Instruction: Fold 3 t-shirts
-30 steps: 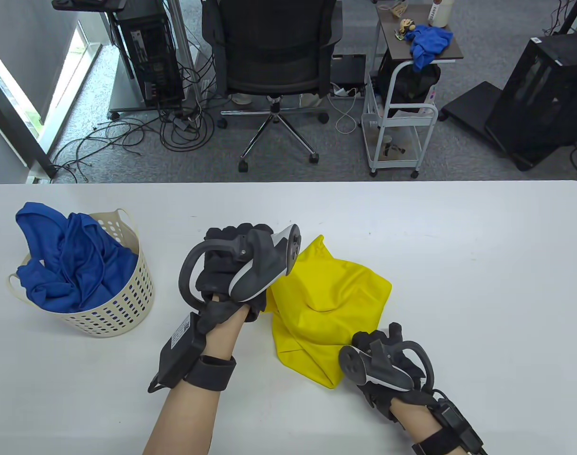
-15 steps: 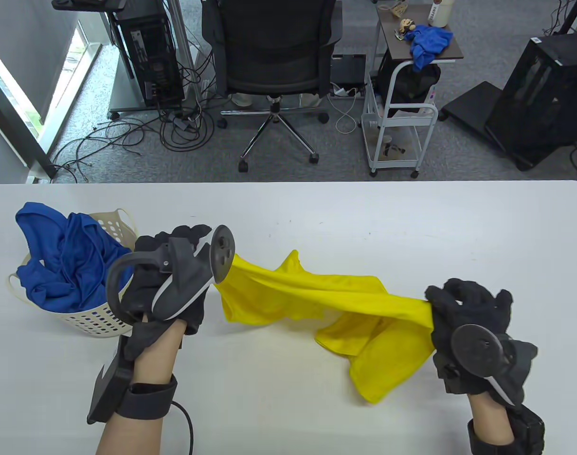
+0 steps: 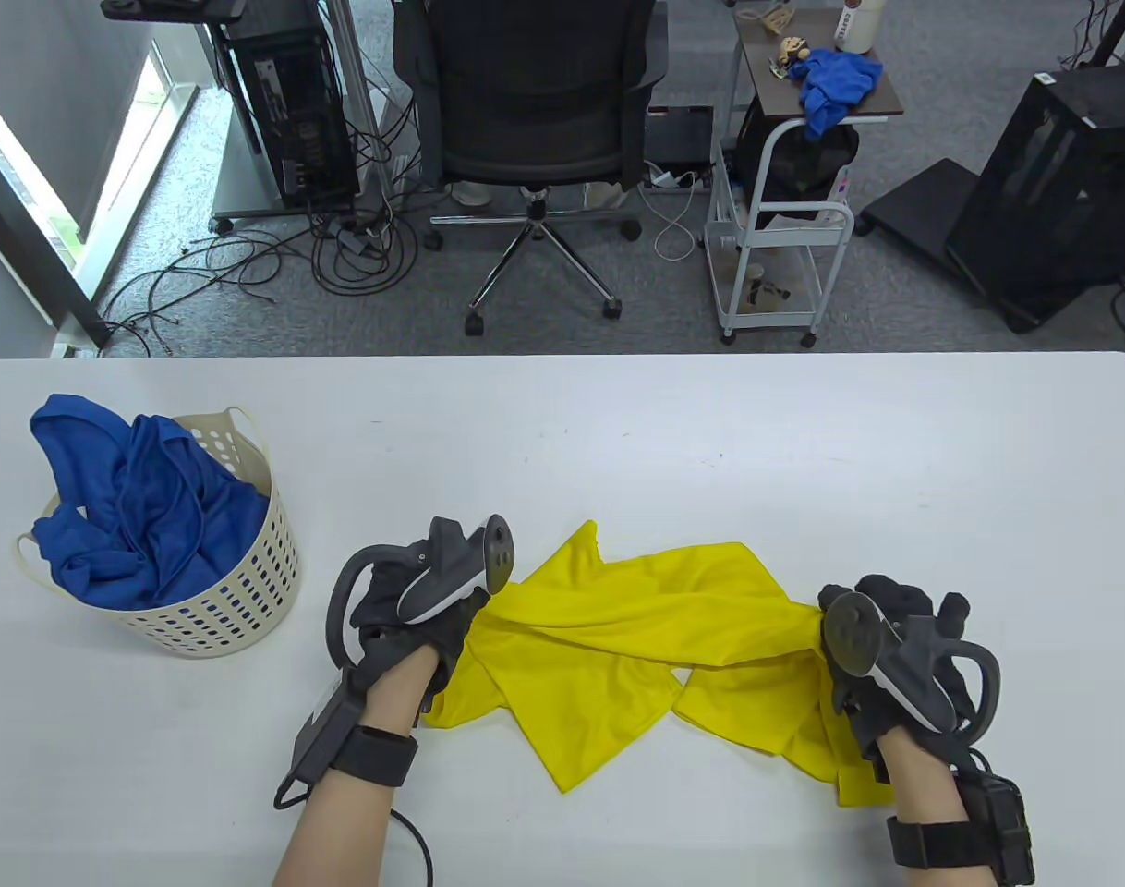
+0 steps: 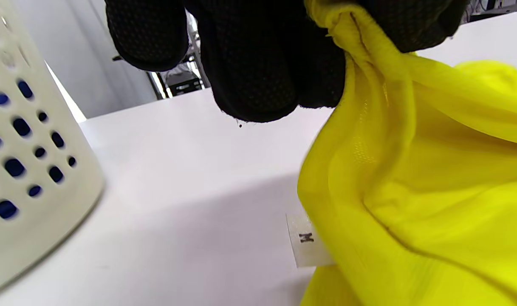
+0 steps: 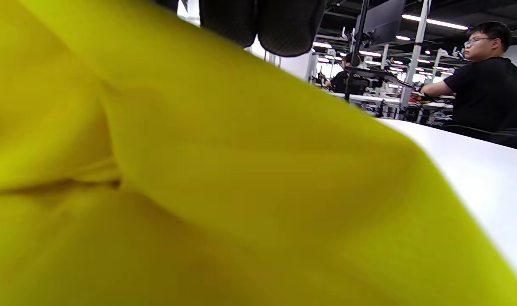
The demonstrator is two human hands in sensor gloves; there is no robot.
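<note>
Two hands stretch the yellow t-shirt (image 3: 636, 647) left to right across the tabletop (image 3: 803, 443); left hand (image 3: 405, 619) and right hand (image 3: 895, 647) grip its bunched ends. A basket (image 3: 239, 610) holding blue t-shirts (image 3: 138, 508) stands well left.

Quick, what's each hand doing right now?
Left hand: grips a bunched edge of the yellow t-shirt.
Right hand: holds the shirt's other end.
</note>
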